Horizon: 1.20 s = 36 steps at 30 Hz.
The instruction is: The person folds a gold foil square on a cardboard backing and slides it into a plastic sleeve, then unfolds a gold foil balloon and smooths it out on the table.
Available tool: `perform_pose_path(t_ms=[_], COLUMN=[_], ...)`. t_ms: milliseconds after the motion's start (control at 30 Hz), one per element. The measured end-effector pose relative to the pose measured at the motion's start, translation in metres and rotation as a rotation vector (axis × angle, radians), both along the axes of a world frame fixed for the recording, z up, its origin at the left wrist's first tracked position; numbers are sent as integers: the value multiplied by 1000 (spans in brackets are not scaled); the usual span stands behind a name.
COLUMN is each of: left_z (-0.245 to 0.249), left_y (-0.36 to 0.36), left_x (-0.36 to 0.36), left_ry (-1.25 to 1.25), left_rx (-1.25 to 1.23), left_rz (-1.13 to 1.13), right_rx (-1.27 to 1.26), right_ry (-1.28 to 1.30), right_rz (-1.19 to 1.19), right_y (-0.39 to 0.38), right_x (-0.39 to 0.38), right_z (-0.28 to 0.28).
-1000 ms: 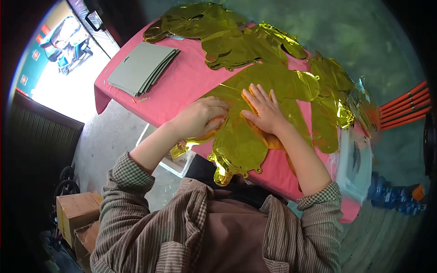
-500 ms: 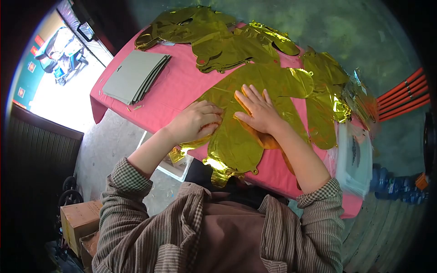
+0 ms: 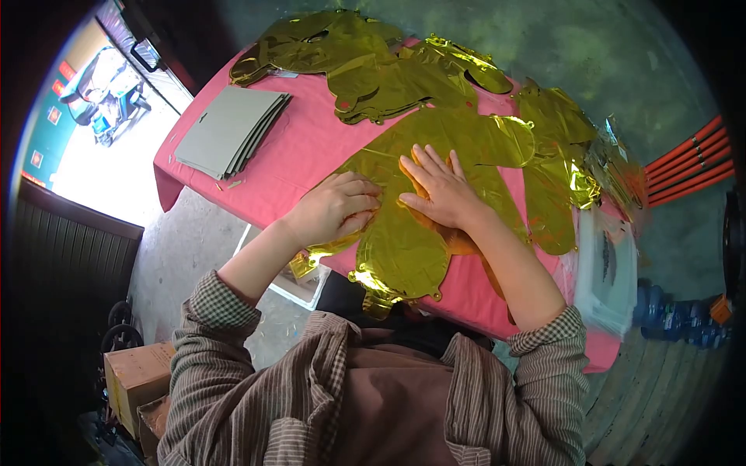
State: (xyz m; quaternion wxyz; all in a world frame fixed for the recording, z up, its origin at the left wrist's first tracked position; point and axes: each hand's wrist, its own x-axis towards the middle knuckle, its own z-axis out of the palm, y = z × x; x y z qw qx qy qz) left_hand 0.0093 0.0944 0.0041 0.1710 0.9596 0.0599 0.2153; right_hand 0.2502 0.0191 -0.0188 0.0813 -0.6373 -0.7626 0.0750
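A large, flat gold foil balloon (image 3: 404, 252) lies over the near part of the pink-covered table, its lower end hanging past the front edge. My right hand (image 3: 440, 189) rests on it, palm down with the fingers spread. Just to the left, my left hand (image 3: 336, 206) is closed at the foil's left side, with the fingers curled under. What those fingers grip, if anything, is hidden by the hand. More gold foil balloons (image 3: 381, 74) are heaped along the far side, and others (image 3: 548, 198) lie to the right.
A stack of grey boards (image 3: 229, 130) lies on the left of the pink tablecloth (image 3: 299, 109). Clear plastic sleeves (image 3: 602, 272) sit at the right end. Orange-red bars (image 3: 691, 167), blue water bottles (image 3: 684, 314) and a cardboard box (image 3: 138, 380) surround the table.
Both hands stay in nearly the same place. The foil's lower end, by the table's front edge, has shifted very slightly.
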Motion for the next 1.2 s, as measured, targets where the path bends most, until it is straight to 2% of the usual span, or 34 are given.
perform_pose_path(t_ms=[333,500,633,833,900,933,1000,1133,1200], left_z=[-2,1,1,3,4,3,2,6,5], left_y=[2,0,1,8,11,11,13,11,12], left_x=[0,-2,-6,-5,-2,-4,-7,-5,4], left_ry=[0,4,-49,20,20,22,74,144,64], left_rx=[-28,-194,-163,-256,-51,-52,38,18,17], left_rz=[-9,24,13,82,172,173,475,497,370], right_rx=[8,15,21,38,27,17,19,30,33], right_ry=[-10,-11,-19,-38,-38,-39,-38,-35,-34], right_rz=[-18,-22,-19,-16,-18,-20,-18,-18,-27], right_y=[1,1,2,3,2,2,2,2,1], right_x=[-1,-1,0,1,1,0,0,0,-1], right_z=[-5,-7,-10,-12,-9,-8,-9,-9,-9])
